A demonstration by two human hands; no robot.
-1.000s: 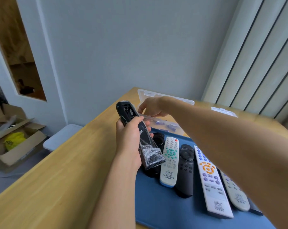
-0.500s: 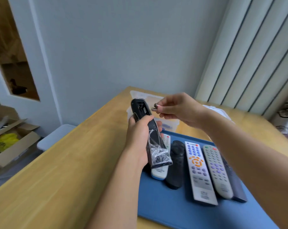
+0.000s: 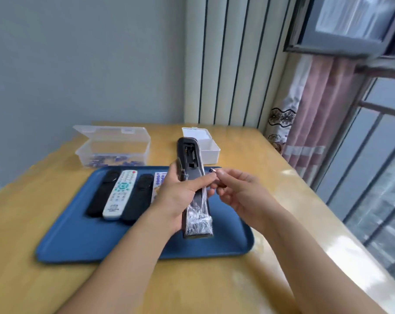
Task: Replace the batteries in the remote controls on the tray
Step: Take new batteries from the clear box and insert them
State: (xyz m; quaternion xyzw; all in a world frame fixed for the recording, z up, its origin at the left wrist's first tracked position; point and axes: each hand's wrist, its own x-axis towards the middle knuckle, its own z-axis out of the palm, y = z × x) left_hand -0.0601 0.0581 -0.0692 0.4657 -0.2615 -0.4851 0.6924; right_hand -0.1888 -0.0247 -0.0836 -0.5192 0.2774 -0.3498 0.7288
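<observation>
Above the blue tray (image 3: 83,243), the left hand (image 3: 180,196) grips a black remote (image 3: 193,177), its battery bay open. The right hand (image 3: 235,191) pinches a battery (image 3: 215,175) beside it. Loading step: line up polarity, then seat it.

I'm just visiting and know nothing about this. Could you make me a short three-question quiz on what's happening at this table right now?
1. True or false: the battery compartment of the black remote in the left hand is open.
2. What does the right hand pinch? A) a battery B) a screwdriver C) a lid
3. Fill in: the white remote lies on the blue ____ between two black remotes.

Key: 1 true. 2 A. 3 tray.
</observation>
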